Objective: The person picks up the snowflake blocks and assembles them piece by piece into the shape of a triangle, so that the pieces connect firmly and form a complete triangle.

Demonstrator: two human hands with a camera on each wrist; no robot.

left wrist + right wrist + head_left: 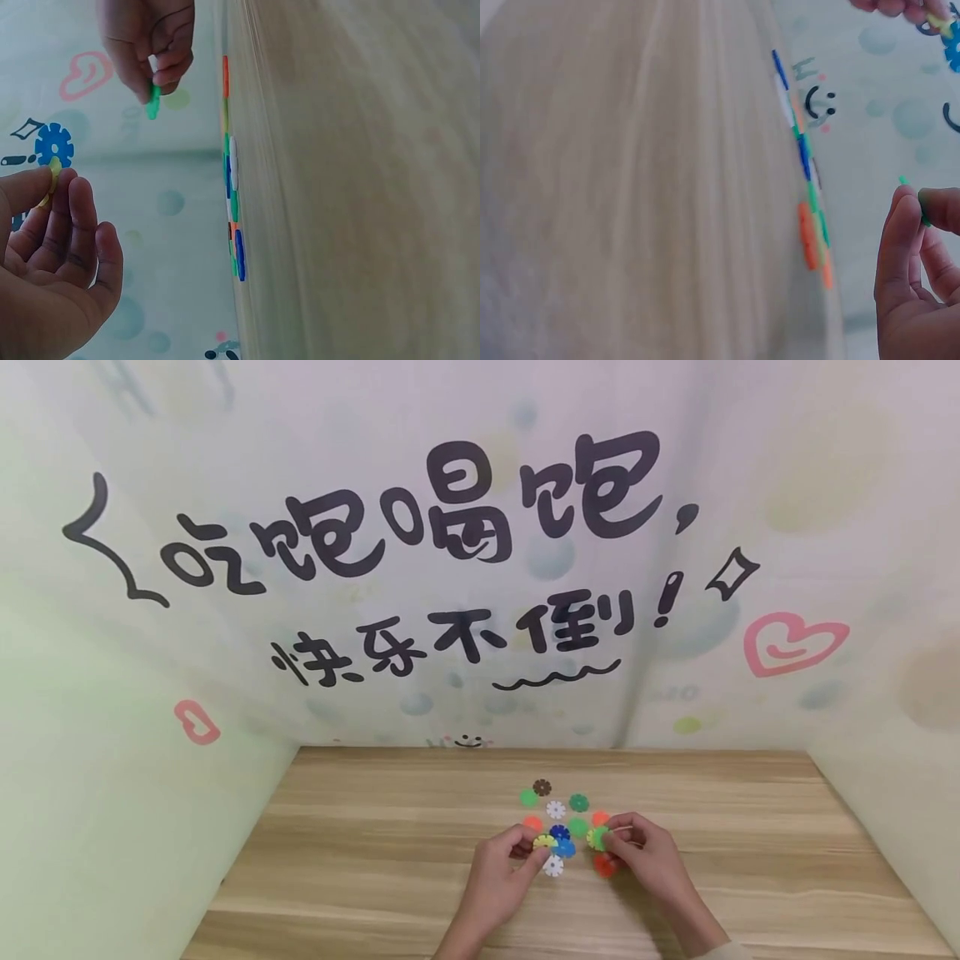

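My left hand (498, 872) pinches a yellow notched plastic disc (544, 842) between thumb and fingers. A light blue notched disc (55, 145) is joined to the yellow one at an angle and sticks out past the fingertips. To the right, my right hand (651, 858) pinches a bright green notched disc (154, 105) by its edge; thumb and fingers cover part of it. Both hands are raised above the table, a short gap apart, with their discs facing each other.
Loose notched discs lie flat on the wooden table (375, 843) below and beyond the hands. Among them are a brown one (542, 787), a dark green one (579, 802), white ones (555, 810) and an orange-red one (603, 867). A printed cloth backdrop (450, 710) rises behind the table.
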